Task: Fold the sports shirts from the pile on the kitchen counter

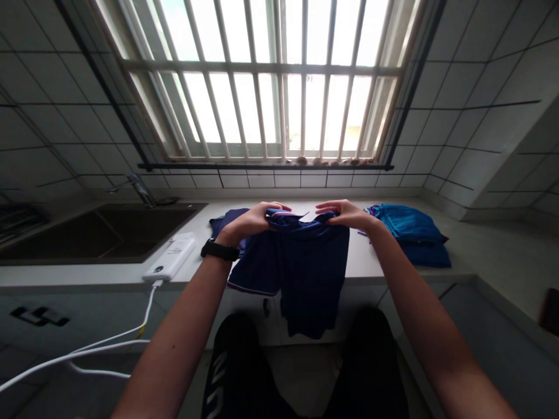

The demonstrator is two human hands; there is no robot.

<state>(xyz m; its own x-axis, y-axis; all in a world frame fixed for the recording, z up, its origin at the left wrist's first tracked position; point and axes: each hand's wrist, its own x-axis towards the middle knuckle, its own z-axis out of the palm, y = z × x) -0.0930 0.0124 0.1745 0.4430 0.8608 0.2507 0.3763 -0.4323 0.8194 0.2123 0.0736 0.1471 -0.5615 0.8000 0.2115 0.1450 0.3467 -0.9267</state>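
A dark blue shirt [312, 267] hangs from both my hands over the front edge of the counter. It has a sleeve with red and white trim, and its lower part drops in front of the cabinet doors. My left hand [257, 220] grips the cloth near the striped collar, with a black band around the wrist. At the other side of the neckline, my right hand [345, 214] pinches the fabric, fingers bent over it. Behind my left hand, more dark blue cloth [231, 220] lies on the counter. Folded blue clothes [408, 227] are stacked to the right of my right hand.
On the left, a dark sink [109, 233] with a metal faucet [142, 191] is set into the white counter [205, 273]. A white power bank [172, 257] with a white cable [100, 347] sits beside it. A barred window [279, 68] is above. The counter continues along the right.
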